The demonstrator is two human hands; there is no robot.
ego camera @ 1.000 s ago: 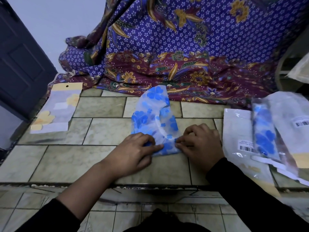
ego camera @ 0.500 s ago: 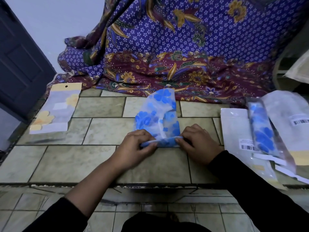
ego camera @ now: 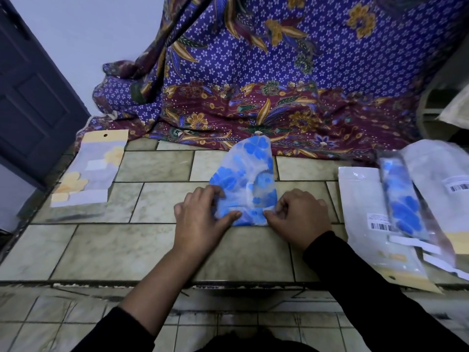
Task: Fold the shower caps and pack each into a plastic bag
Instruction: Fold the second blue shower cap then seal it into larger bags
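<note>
A translucent shower cap (ego camera: 247, 181) with blue flowers lies folded into a narrow strip on the tiled ledge (ego camera: 114, 247), its far end pointing at the cloth. The near end is rolled up on itself. My left hand (ego camera: 203, 219) pinches the left side of that roll with thumb and fingers. My right hand (ego camera: 298, 215) pinches the right side, fingers curled over the edge. Plastic bags (ego camera: 365, 212) with barcode labels lie to the right, one holding a folded blue shower cap (ego camera: 403, 201).
A packed bag with a yellow-flowered cap (ego camera: 88, 168) lies at the far left. Purple and maroon batik cloth (ego camera: 279, 85) hangs behind the ledge. A dark door (ego camera: 30, 97) stands at left. The ledge's front edge drops to a tiled floor (ego camera: 228, 321).
Both hands have rolled the cap's near end away from me, and the cap's far end now lies further back.
</note>
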